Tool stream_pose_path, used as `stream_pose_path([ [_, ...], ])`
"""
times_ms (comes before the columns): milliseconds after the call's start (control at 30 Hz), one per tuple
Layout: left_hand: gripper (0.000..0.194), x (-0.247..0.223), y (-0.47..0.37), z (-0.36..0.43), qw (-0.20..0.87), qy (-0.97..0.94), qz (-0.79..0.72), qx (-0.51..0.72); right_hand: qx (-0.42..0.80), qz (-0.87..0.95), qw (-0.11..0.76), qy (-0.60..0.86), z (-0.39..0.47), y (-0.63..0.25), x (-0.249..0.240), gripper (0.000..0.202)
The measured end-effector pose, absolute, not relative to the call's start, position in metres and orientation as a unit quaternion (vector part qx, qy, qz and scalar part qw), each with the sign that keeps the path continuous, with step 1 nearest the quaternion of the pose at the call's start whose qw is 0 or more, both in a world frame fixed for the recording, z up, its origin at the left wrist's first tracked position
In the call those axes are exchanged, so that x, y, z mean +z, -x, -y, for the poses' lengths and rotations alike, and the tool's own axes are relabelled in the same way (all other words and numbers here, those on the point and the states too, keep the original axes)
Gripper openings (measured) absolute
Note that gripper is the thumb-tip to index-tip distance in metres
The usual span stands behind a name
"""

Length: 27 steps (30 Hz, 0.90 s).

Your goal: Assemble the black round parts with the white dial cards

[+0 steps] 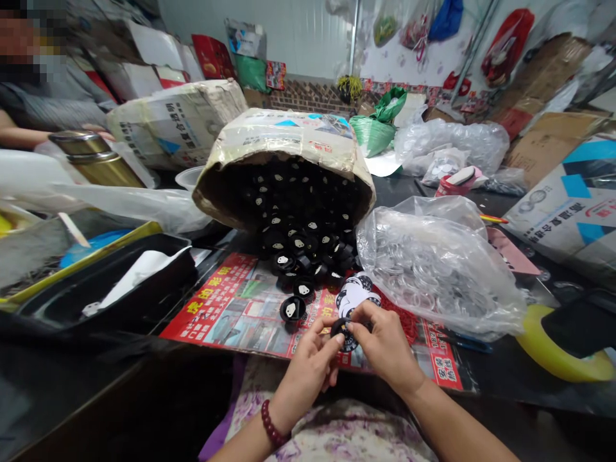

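My left hand [315, 353], with a dark red bead bracelet at the wrist, pinches a small black round case [337, 326] between thumb and fingers. My right hand [387, 343] has its thumb and forefinger closed at the same case's right side. A black disc with pale marks round its rim, like a dial, shows between the hands; whether it sits inside the case I cannot tell. Just beyond my fingers lies a small pile of printed paper discs [356, 292], white and black. Left of it, loose black round cases [292, 310] spill out of a carton [289, 131] lying on its side.
A printed red sheet [216, 321] covers the table before me. To the right are a clear bag of transparent rings [423, 256], red netting [407, 326] and a yellow tape roll [568, 353]. At left stand a black tray [110, 289] and a gold flask [99, 163]; another person sits beyond.
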<state>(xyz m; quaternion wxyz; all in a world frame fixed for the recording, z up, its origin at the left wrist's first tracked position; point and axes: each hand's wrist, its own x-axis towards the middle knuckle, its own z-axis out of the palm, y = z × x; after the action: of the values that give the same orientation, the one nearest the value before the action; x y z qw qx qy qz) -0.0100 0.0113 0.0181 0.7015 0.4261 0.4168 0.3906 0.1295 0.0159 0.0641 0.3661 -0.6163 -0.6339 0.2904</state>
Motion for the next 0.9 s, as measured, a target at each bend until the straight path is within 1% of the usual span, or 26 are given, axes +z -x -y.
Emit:
stream_pose_path([
  [100,0.026,0.019,0.007,-0.009,0.703,-0.412,-0.411,0.410,0.270,0.641,0.356,0.625,-0.015,-0.128,0.068,0.010],
  [133,0.026,0.020,0.007,-0.009,0.694,-0.423,-0.417,0.407,0.253,0.656,0.332,0.629,-0.014,-0.127,0.069,0.010],
  [200,0.025,0.023,0.009,-0.010,0.668,-0.466,-0.432,0.388,0.206,0.702,0.258,0.631,-0.011,-0.126,0.072,0.011],
  [300,0.020,0.025,0.014,-0.013,0.652,-0.519,-0.433,0.344,0.133,0.756,0.158,0.621,-0.006,-0.125,0.075,0.012],
  [367,0.017,0.025,0.018,-0.013,0.665,-0.534,-0.420,0.311,0.106,0.783,0.123,0.600,-0.002,-0.126,0.076,0.014],
  [467,0.013,0.025,0.019,-0.012,0.673,-0.549,-0.403,0.287,0.105,0.795,0.100,0.589,-0.001,-0.129,0.077,0.014],
  [533,0.012,0.026,0.018,-0.011,0.661,-0.545,-0.411,0.313,0.121,0.764,0.115,0.623,-0.001,-0.132,0.075,0.008],
  [567,0.013,0.027,0.018,-0.010,0.654,-0.535,-0.419,0.331,0.140,0.743,0.136,0.640,-0.002,-0.134,0.073,0.007],
  [600,0.015,0.028,0.017,-0.010,0.650,-0.525,-0.427,0.348,0.172,0.724,0.165,0.647,-0.001,-0.136,0.071,0.012],
  [633,0.017,0.028,0.016,-0.009,0.647,-0.515,-0.433,0.359,0.220,0.708,0.200,0.641,-0.001,-0.137,0.067,0.017],
  [700,0.019,0.028,0.016,-0.007,0.649,-0.512,-0.436,0.357,0.354,0.664,0.270,0.601,0.003,-0.138,0.056,0.026],
  [767,0.018,0.025,0.017,-0.005,0.646,-0.534,-0.430,0.334,0.481,0.591,0.316,0.565,0.008,-0.136,0.043,0.025],
  [833,0.017,0.020,0.019,-0.003,0.639,-0.561,-0.424,0.311,0.548,0.520,0.342,0.559,0.015,-0.132,0.031,0.021],
  [900,0.018,0.015,0.021,-0.001,0.635,-0.576,-0.417,0.303,0.565,0.484,0.366,0.559,0.022,-0.128,0.023,0.015],
])
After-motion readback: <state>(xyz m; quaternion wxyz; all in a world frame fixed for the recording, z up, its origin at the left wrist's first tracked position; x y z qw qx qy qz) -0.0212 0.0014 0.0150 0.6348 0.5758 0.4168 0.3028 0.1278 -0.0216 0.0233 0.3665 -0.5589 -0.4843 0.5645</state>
